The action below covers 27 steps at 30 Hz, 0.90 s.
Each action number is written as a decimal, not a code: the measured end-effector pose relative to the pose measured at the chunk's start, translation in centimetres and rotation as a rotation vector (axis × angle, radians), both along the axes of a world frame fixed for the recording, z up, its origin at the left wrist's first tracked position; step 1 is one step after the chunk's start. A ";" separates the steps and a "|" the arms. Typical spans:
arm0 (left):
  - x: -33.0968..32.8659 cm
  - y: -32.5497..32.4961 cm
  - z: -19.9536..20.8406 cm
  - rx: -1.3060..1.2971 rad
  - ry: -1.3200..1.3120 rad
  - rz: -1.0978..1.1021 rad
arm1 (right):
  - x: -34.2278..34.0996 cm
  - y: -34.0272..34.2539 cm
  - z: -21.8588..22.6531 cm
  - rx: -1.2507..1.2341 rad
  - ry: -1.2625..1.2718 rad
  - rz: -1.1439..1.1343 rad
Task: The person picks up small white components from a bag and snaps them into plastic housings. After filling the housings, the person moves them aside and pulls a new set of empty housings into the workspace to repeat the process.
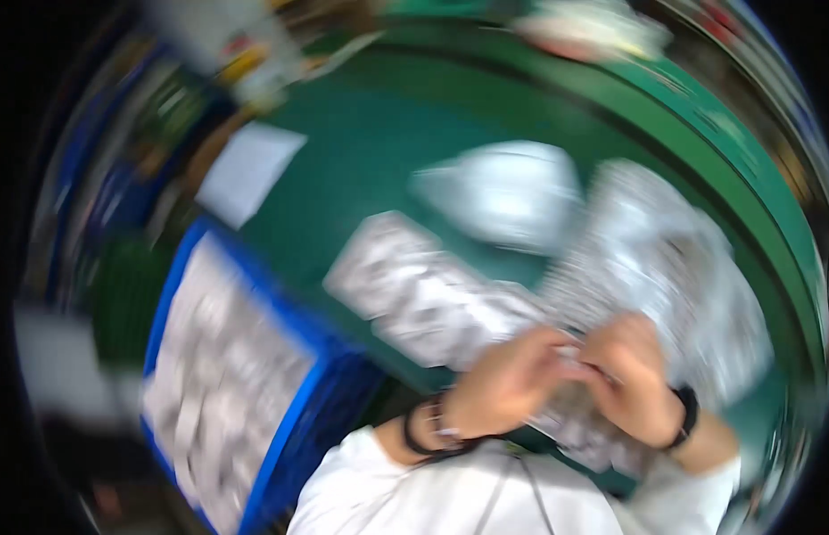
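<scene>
My left hand (508, 379) and my right hand (630, 374) meet close together over the near right part of the green table (361, 134). Their fingers are closed on a small white piece (568, 351) between them; motion blur hides its kind. Under and beside the hands lies a spread of pale, greyish-white pieces (423, 303), reaching away to the left. Right behind my right hand is a big clear plastic bag (673, 276), which appears filled with similar pale pieces. Dark bands and a bracelet circle my wrists.
At the left stands a blue crate (318, 361) full of pale pieces. A white plastic bag (517, 192) rests mid-table. One white sheet (252, 169) lies at the table's left edge. Another pale bag (593, 31) is at the far side.
</scene>
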<state>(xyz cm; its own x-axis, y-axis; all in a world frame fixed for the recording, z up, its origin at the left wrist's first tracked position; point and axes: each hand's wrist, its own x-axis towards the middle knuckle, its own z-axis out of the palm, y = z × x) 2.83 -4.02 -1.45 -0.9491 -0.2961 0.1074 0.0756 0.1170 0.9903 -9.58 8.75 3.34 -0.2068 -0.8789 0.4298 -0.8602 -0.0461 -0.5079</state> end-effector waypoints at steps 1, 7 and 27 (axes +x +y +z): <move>-0.4 0.3 -0.7 0.028 0.058 0.004 | -0.4 1.1 -0.1 -0.004 0.018 -0.043; -2.6 2.3 -1.7 0.090 -0.177 -0.216 | -0.1 8.3 -2.5 -0.235 0.141 -0.235; -4.9 11.1 -0.4 -0.278 0.081 -0.585 | 5.5 18.2 -4.7 -0.263 -0.192 -0.581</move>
